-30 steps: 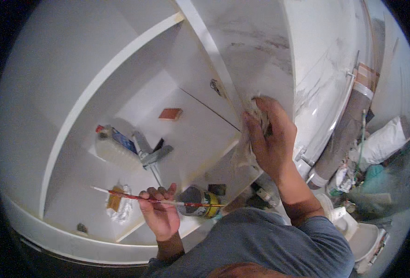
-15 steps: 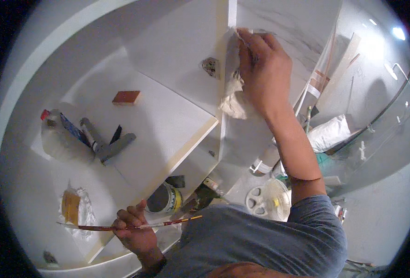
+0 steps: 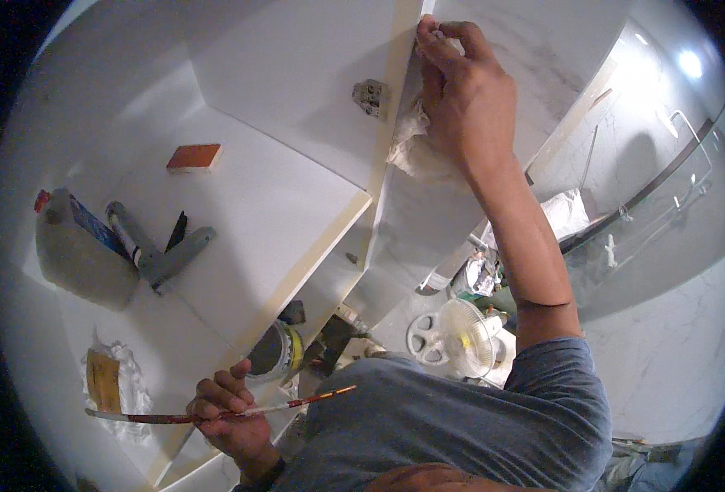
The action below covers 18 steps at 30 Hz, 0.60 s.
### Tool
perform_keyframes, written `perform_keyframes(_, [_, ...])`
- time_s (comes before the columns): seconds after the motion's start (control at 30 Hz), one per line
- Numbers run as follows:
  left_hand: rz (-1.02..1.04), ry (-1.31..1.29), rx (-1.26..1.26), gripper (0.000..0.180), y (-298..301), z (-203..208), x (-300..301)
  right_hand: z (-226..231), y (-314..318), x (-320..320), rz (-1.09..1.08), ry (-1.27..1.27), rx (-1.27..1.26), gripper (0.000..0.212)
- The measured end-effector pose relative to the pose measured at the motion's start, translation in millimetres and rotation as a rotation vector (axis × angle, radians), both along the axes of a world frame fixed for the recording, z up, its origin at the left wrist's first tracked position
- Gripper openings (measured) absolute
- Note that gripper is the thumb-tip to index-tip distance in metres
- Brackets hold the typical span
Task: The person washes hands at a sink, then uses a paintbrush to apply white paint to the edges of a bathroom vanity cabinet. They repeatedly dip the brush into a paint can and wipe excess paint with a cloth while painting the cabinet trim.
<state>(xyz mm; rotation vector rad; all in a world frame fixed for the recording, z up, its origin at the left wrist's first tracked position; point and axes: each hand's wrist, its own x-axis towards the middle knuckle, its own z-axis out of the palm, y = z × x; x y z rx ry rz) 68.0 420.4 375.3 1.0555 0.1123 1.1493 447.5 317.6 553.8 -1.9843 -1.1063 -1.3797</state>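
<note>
My right hand (image 3: 473, 102) is raised at the top of the view, its fingers pinched at the front edge of an upright white panel (image 3: 389, 156). It grips a crumpled white rag (image 3: 418, 146), which hangs below the fingers; part of it is hidden by the hand. Low on the left, my left hand (image 3: 230, 414) is closed around a slim, paint-smeared paintbrush (image 3: 301, 401). The brush lies roughly level, its pale end to the left and an orange-brown end to the right.
On the white shelf (image 3: 280, 189) are a red-brown block (image 3: 194, 158), a grey caulking gun (image 3: 178, 258) and a cloudy plastic jug (image 3: 84, 254). A yellowish block (image 3: 104, 381) rests on crumpled plastic. Below stand a paint bucket (image 3: 297, 353) and a white fan (image 3: 469, 336).
My right hand has slid farther up along the panel edge with the rag. My left hand keeps hold of the brush, and the whole view has shifted slightly.
</note>
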Motion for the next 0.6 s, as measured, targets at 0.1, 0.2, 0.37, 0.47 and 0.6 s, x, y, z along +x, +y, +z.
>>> perform_keyframes(0.1, [0.045, 0.025, 0.043, 0.029, -2.8, 1.6, 5.5, 0.6, 2.0, -7.8, -0.017, -0.031, -0.007, 0.037])
perform_keyframes(0.2, [0.049, 0.031, 0.065, 0.031, -1.9, -0.9, 4.1, 12.2, -5.2, -21.1, -0.104, 0.120, -0.188, 0.033])
perform_keyframes(0.37, [0.030, 0.021, 0.031, 0.031, -1.4, -1.6, 3.5, 7.1, -10.0, -16.5, -0.010, 0.019, -0.185, 0.032])
perform_keyframes(0.47, [0.020, 0.021, 0.045, 0.030, -2.0, -1.5, 3.4, 6.3, -13.4, -15.4, 0.014, -0.003, -0.203, 0.032])
perform_keyframes(0.6, [0.026, 0.027, 0.041, 0.031, -3.6, -2.7, 2.7, 2.5, -14.5, -13.4, 0.004, 0.004, -0.246, 0.032])
